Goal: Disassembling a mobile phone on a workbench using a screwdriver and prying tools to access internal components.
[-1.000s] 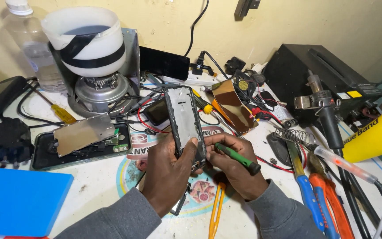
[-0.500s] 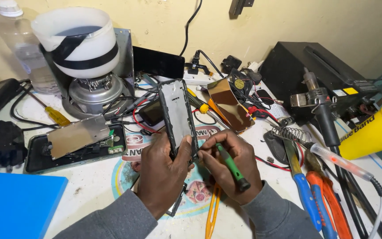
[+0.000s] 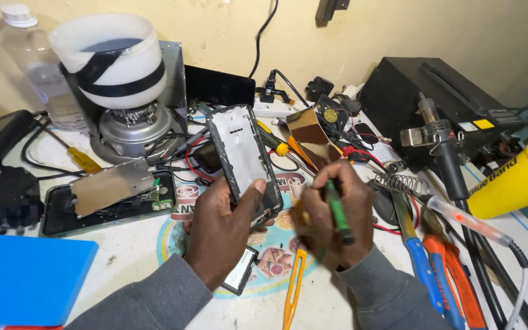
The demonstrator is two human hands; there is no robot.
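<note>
Over the cluttered workbench (image 3: 123, 293), the right hand (image 3: 331, 223) has drawn back from the phone frame (image 3: 244, 156), its fingers closed around a green-handled screwdriver (image 3: 337, 211), so the tool no longer works on it. The left hand (image 3: 224, 226) alone grips the frame's lower end, holding it tilted upright: a dark-rimmed, grey, stripped shell above the table.
</note>
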